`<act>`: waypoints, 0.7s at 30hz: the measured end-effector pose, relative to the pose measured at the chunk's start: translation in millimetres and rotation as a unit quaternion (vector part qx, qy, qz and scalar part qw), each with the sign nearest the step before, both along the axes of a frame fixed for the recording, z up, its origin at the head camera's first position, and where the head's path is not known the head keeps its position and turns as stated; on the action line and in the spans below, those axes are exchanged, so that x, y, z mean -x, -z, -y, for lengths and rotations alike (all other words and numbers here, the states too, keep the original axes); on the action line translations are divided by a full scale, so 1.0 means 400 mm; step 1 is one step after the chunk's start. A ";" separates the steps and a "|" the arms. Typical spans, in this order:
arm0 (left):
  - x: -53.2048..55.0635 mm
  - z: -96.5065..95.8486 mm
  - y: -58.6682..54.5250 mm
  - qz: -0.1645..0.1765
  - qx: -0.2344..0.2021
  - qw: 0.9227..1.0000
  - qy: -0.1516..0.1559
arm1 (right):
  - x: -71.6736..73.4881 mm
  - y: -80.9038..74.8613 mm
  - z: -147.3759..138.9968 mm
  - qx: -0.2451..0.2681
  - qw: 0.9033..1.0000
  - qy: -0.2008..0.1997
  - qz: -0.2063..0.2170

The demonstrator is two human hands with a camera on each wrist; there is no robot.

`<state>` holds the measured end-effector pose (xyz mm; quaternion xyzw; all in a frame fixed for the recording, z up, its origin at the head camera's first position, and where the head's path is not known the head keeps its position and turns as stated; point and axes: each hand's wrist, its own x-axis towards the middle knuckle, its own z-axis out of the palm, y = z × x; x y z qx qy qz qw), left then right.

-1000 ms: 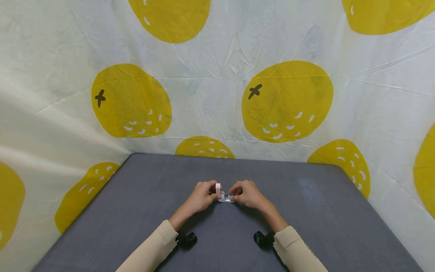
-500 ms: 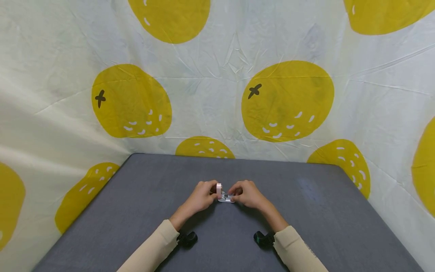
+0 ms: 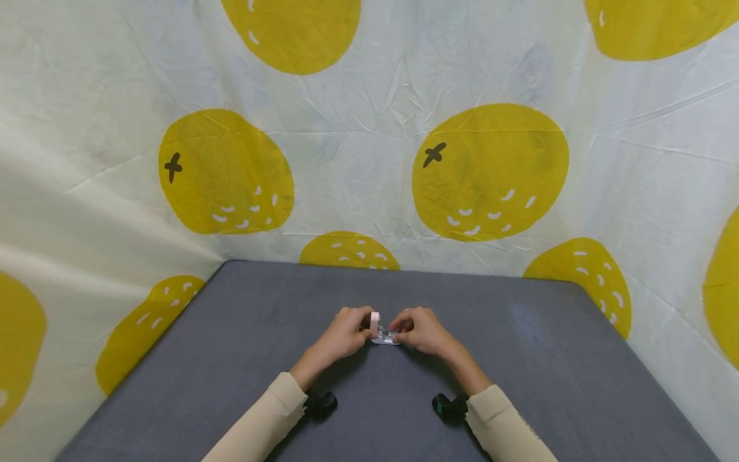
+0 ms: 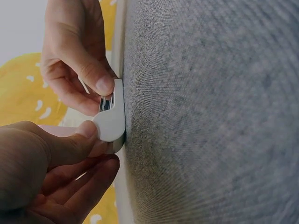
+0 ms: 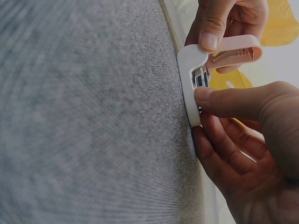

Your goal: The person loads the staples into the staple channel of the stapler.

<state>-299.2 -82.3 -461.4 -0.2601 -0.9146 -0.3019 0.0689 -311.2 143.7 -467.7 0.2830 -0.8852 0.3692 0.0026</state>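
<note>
A small stapler (image 3: 385, 341) with a white base and a pink lid rests on the grey table between both hands. Its pink lid (image 5: 233, 43) is swung up and away from the base, showing a spring inside. A metal staple channel (image 5: 200, 77) lies exposed along the base. My left hand (image 3: 344, 332) pinches the hinge end, its thumb on the white side. At the other end, my right hand (image 3: 423, 330) pinches the base, thumb over the channel and fingers beneath. Whether any staples lie under the right thumb, I cannot tell.
The grey table (image 3: 369, 410) reaches back to a white cloth (image 3: 346, 173) printed with yellow fruit, which also hangs along the sides. A black wrist camera (image 3: 323, 407) sits at the left cuff and another camera (image 3: 447, 408) at the right.
Head view shifts very slightly. Both hands keep the same grip on the stapler, and its lid stays raised.
</note>
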 end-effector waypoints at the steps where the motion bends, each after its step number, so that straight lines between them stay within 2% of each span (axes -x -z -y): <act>1: 0.000 -0.001 0.000 0.000 0.001 1.000 -0.001 | 0.000 0.001 0.001 0.000 1.000 0.001 0.003; 13: -0.003 -0.005 -0.006 0.012 0.006 1.000 0.001 | 0.000 0.002 -0.002 0.003 1.000 -0.004 0.005; 21: 0.000 -0.002 -0.003 0.020 0.007 1.000 0.018 | -0.001 0.001 -0.003 0.009 1.000 -0.009 0.005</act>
